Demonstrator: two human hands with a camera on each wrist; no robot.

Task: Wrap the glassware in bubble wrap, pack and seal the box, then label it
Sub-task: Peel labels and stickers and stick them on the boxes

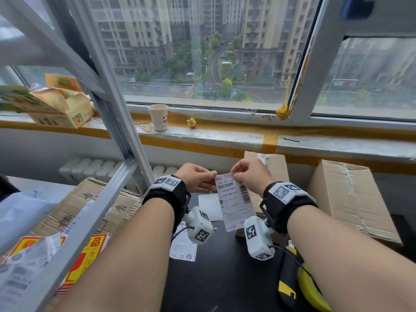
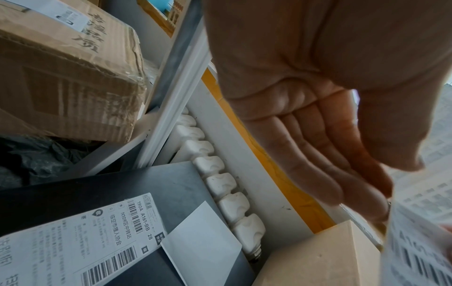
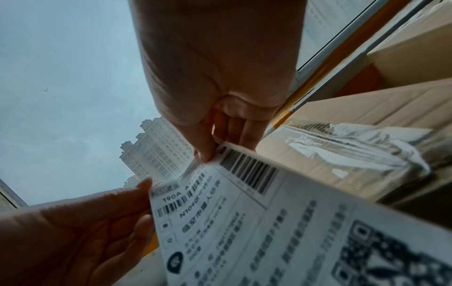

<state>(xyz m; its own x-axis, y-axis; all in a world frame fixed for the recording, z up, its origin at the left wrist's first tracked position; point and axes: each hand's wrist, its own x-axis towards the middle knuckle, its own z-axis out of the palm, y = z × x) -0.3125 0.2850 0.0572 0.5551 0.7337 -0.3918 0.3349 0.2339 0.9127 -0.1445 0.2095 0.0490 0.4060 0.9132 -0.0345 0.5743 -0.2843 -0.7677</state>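
- The left hand [image 1: 198, 179] pinches the upper left corner of a shipping label [image 1: 234, 201], thumb on the printed face and fingers behind it.
- The right hand [image 1: 249, 174] pinches the label's top edge near the right corner; in the right wrist view its thumb [image 3: 198, 141] and fingers close on the paper just above a barcode.
- The label hangs upright in the air between the two hands, above the black bench [image 1: 220, 278], printed side toward the person, with barcodes near the top and a QR code near the bottom.
- From the left wrist camera the left hand's fingers [image 2: 318, 154] lie long and close together, their tips at the label's edge [image 2: 415, 241].
- A cardboard box [image 1: 272, 167] stands on the bench behind the held label, partly hidden by it and by the right hand; whether it is sealed I cannot tell.
- A larger taped box [image 1: 351, 199] sits to the right, near the window sill.
- A second printed label [image 2: 80, 243] lies flat on the bench below the left wrist, with a blank white sheet [image 2: 200, 245] overlapping its corner.
- A yellow and black tool [image 1: 299, 284] lies on the bench under the right forearm.
- On the sill [image 1: 225, 134] stand a paper cup [image 1: 158, 117] with a smiling face and, beside it, a small yellow figure [image 1: 191, 122].
- To the left a metal shelf frame [image 1: 108, 199] crosses the view, with a worn box [image 1: 94, 203] bearing black characters behind it.
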